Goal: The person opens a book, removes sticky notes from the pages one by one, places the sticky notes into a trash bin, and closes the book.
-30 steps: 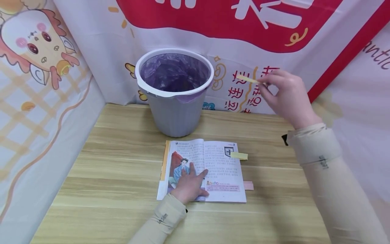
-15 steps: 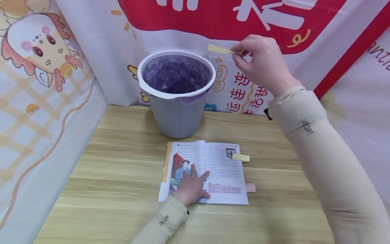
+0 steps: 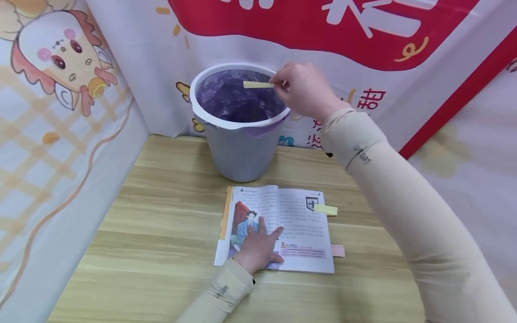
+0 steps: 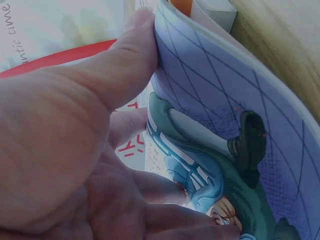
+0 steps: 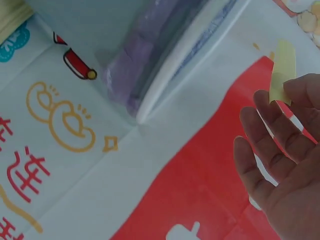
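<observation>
My right hand [image 3: 304,89] pinches a yellow sticky note strip [image 3: 257,84] between thumb and index finger, over the right rim of a grey trash can [image 3: 242,154] lined with a purple bag. In the right wrist view the strip [image 5: 283,70] sticks out past the fingertips, the other fingers loosely bent. My left hand [image 3: 258,249] rests with spread fingers on an open book [image 3: 300,233], across its illustrated left page and the fold. The left wrist view shows the thumb and fingers against the picture page [image 4: 225,85].
A yellow sticky tab [image 3: 326,209] and a pink sticky tab [image 3: 338,250] stick out from the book's right edge. The book lies on a wood-grain table [image 3: 161,224], in front of the trash can. Printed cloth [image 3: 343,67] hangs behind and at the sides.
My right hand has carried the yellow sticky note strip leftward, from right of the trash can to over its rim, rising and then lowering. The left hand stays on the book.
</observation>
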`<state>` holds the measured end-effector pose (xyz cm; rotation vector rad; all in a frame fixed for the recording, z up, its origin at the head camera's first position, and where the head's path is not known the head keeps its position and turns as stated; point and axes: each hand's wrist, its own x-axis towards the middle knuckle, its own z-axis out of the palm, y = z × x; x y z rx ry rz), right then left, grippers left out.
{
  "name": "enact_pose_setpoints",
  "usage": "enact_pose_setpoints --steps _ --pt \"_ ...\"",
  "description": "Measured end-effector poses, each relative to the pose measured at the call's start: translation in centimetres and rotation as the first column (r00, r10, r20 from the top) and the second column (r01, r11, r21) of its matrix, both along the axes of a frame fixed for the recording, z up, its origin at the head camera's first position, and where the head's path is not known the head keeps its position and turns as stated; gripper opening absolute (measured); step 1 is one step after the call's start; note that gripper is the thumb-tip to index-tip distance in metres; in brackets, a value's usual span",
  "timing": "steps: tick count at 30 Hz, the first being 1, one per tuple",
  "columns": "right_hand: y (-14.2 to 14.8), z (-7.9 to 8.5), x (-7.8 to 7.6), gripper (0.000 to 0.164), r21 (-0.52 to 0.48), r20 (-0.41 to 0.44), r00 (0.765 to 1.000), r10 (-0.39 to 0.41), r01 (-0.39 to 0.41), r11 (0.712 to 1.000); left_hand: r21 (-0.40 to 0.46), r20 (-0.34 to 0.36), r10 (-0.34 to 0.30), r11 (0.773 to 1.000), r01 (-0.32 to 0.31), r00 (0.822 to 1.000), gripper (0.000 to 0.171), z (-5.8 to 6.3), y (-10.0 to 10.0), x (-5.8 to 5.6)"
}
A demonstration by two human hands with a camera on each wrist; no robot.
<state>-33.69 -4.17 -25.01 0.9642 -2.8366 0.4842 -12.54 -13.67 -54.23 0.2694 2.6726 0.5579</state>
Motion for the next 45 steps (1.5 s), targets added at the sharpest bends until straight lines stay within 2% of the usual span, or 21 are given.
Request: enact_pose_setpoints --steps 7,12,22,25,30,38,42,45 --pt "-1.7 -1.8 -1.4 0.032 0.071 0.083 0.996 -0.022 0.016 0.997 -0.012 0.008 0.002 1.0 -0.002 1.0 0.085 0.0 0.1 -0.1" --pt "-2.6 -2.7 -2.2 0.032 0.12 0.106 0.994 -0.041 0.028 0.992 -0.025 -0.004 -0.002 1.0 0.002 1.0 0.084 -0.2 0.0 -0.1" --pt "-4.3 -3.8 -3.0 0.034 0.162 0.141 0.99 0.032 -0.055 0.985 -0.006 0.006 0.001 1.0 -0.001 1.0 0.084 -0.2 0.0 -0.1" --pt "-4.3 -3.9 -3.0 0.035 0.172 0.14 0.99 0.029 -0.054 0.984 -0.009 0.004 0.0 1.0 0.0 1.0 0.084 -0.3 0.0 -0.1" --pt "-3.2 -2.9 -2.4 0.034 0.138 0.104 0.995 0.011 -0.025 0.99 -0.012 0.006 0.001 1.0 -0.001 1.0 0.084 -0.3 0.0 0.0" --pt "1.2 -1.0 0.3 0.031 0.049 -0.02 0.999 0.042 -0.041 0.998 -0.018 -0.009 -0.001 1.0 0.001 1.0 0.087 -0.4 0.1 0.0" --pt "4.1 -1.0 2.0 0.028 0.02 -0.068 0.997 0.046 -0.045 0.999 -0.017 -0.015 -0.006 1.0 0.006 1.0 0.088 -0.4 0.2 0.0" --pt "6.6 -1.7 3.2 0.027 -0.015 -0.13 0.99 0.057 -0.06 0.998 -0.013 -0.01 -0.007 1.0 0.007 1.0 0.087 -0.3 0.2 0.0"
